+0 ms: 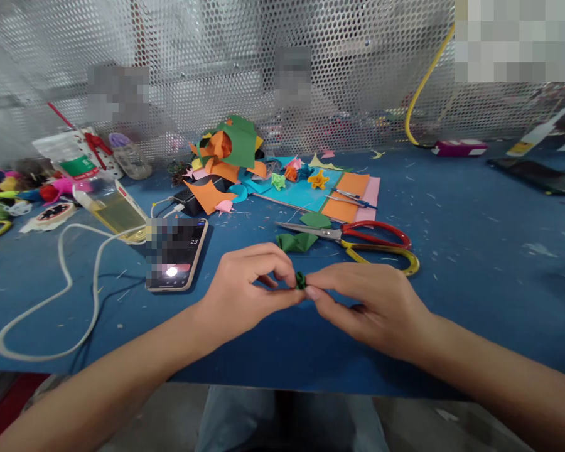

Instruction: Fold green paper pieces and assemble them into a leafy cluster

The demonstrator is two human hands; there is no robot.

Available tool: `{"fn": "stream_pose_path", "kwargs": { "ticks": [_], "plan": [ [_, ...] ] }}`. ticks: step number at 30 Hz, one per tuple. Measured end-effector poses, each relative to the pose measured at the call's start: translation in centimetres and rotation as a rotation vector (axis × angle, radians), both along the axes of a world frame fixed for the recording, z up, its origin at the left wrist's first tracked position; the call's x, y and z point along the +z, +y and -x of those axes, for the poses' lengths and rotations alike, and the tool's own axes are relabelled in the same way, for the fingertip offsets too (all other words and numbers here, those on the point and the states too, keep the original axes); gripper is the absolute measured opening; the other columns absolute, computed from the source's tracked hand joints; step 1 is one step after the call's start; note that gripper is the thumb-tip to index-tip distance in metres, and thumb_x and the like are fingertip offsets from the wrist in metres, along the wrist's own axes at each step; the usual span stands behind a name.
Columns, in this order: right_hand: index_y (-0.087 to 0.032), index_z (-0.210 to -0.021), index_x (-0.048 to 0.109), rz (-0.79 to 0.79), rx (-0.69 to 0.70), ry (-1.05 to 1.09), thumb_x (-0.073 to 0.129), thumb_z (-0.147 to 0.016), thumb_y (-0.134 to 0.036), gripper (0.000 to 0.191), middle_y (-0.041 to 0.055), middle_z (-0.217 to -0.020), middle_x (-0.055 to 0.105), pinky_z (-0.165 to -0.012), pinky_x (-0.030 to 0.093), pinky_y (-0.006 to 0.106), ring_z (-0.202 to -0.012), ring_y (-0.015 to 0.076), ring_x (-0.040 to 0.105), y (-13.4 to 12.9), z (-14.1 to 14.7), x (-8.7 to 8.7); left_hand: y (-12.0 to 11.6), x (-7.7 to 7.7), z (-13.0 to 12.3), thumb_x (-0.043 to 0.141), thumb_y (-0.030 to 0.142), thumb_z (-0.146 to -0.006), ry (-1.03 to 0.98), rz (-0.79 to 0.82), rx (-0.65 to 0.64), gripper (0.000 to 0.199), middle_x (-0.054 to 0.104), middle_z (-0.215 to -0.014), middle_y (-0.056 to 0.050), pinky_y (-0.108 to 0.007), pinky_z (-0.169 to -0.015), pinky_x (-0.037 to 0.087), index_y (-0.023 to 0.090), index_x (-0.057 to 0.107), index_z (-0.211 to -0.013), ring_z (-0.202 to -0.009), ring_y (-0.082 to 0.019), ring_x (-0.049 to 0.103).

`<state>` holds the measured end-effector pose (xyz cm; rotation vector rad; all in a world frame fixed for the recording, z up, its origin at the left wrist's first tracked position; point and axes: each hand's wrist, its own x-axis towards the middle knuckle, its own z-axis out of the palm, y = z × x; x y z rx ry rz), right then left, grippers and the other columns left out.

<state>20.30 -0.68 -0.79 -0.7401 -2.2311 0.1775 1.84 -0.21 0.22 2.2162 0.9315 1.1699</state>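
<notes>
Between my fingertips is a small curled piece of dark green paper. My left hand pinches it from the left, thumb below and forefinger above. From the right, my right hand grips its other edge between thumb and forefinger. Just beyond my hands lie a folded green paper piece and a flat green paper piece. Scissors with one red and one yellow handle rest beside them, blades pointing left.
Behind are small folded paper flowers on blue paper, orange sheets and a heap of paper scraps. A phone, a white cable and a bottle stand left. A dark phone lies far right.
</notes>
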Motion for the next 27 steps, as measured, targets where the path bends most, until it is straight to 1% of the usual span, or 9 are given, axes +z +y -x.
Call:
{"fn": "stream_pose_path", "kwargs": {
  "ticks": [3,5,9,11,13,16,19,23,27],
  "plan": [
    [-0.022,-0.077,0.062,0.02,-0.01,-0.014,0.049,-0.083,-0.019,0.015,-0.002,-0.063,0.067,-0.05,0.044,0.02,-0.056,0.0109,0.062,0.2,0.0,0.0,0.0,0.0,-0.1,0.071,0.024,-0.07,0.002,-0.001,0.01,0.019,0.06,-0.067,-0.001,-0.016,-0.048,0.048,0.015,0.058,-0.059,-0.056,-0.008,0.056],
    [-0.023,-0.077,0.063,0.032,-0.019,-0.012,0.049,-0.084,-0.02,0.015,-0.0023,-0.063,0.067,-0.051,0.045,0.02,-0.056,0.011,0.062,0.3,-0.1,0.0,0.1,0.0,-0.1,0.072,0.027,-0.069,-0.01,0.021,0.012,0.019,0.061,-0.068,-0.002,-0.016,-0.049,0.049,0.015,0.059,-0.061,-0.058,-0.009,0.057],
    [-0.024,-0.081,0.062,0.014,-0.041,0.034,0.051,-0.083,-0.019,0.013,-0.0024,-0.067,0.069,-0.054,0.048,0.021,-0.058,0.0119,0.064,0.7,-0.4,0.2,0.4,0.3,0.1,0.075,0.028,-0.066,-0.095,0.155,-0.025,0.017,0.065,-0.074,-0.003,-0.018,-0.052,0.052,0.016,0.062,-0.066,-0.065,-0.011,0.06],
    [-0.025,-0.084,0.062,-0.004,-0.008,0.048,0.052,-0.083,-0.018,0.012,-0.0021,-0.07,0.069,-0.057,0.05,0.021,-0.061,0.0123,0.065,0.8,-0.7,0.2,0.6,0.4,0.3,0.074,0.028,-0.067,-0.156,0.245,-0.021,0.016,0.066,-0.075,-0.004,-0.019,-0.052,0.053,0.016,0.064,-0.069,-0.068,-0.013,0.062],
    [-0.024,-0.087,0.06,-0.024,0.059,0.043,0.052,-0.083,-0.016,0.012,-0.0016,-0.073,0.07,-0.061,0.051,0.021,-0.065,0.0124,0.065,0.9,-0.9,0.1,0.8,0.5,0.5,0.075,0.027,-0.065,-0.205,0.321,-0.017,0.017,0.066,-0.073,-0.004,-0.02,-0.052,0.053,0.016,0.065,-0.072,-0.069,-0.014,0.063],
    [-0.023,-0.091,0.059,-0.048,0.133,0.037,0.054,-0.083,-0.013,0.014,-0.0008,-0.077,0.07,-0.066,0.051,0.021,-0.07,0.0121,0.065,1.1,-1.1,-0.2,1.0,0.4,0.8,0.078,0.025,-0.062,-0.214,0.389,-0.083,0.019,0.066,-0.072,-0.004,-0.022,-0.053,0.054,0.016,0.066,-0.074,-0.067,-0.014,0.063],
    [-0.023,-0.092,0.058,-0.051,0.158,0.043,0.055,-0.083,-0.013,0.014,0.0001,-0.081,0.07,-0.068,0.052,0.022,-0.073,0.0122,0.065,1.3,-1.2,-0.4,0.9,0.5,0.9,0.077,0.021,-0.063,-0.182,0.385,-0.131,0.017,0.066,-0.074,-0.003,-0.022,-0.055,0.054,0.017,0.066,-0.075,-0.068,-0.014,0.063],
    [-0.023,-0.094,0.061,-0.038,0.161,0.068,0.054,-0.084,-0.014,0.015,0.0003,-0.084,0.071,-0.069,0.053,0.022,-0.073,0.0125,0.066,1.4,-1.2,-0.3,0.8,0.6,0.9,0.076,0.019,-0.065,-0.178,0.338,-0.134,0.013,0.066,-0.073,-0.002,-0.021,-0.054,0.052,0.018,0.067,-0.074,-0.067,-0.012,0.062],
    [-0.022,-0.092,0.064,0.112,0.051,0.119,0.064,-0.077,-0.021,0.015,-0.0001,-0.083,0.072,-0.064,0.054,0.022,-0.069,0.0136,0.067,1.4,-0.7,0.0,1.0,0.4,0.9,0.076,0.02,-0.065,-0.268,0.319,-0.096,0.014,0.066,-0.072,-0.002,-0.017,-0.051,0.05,0.018,0.066,-0.075,-0.068,-0.012,0.062]
  ]
}}
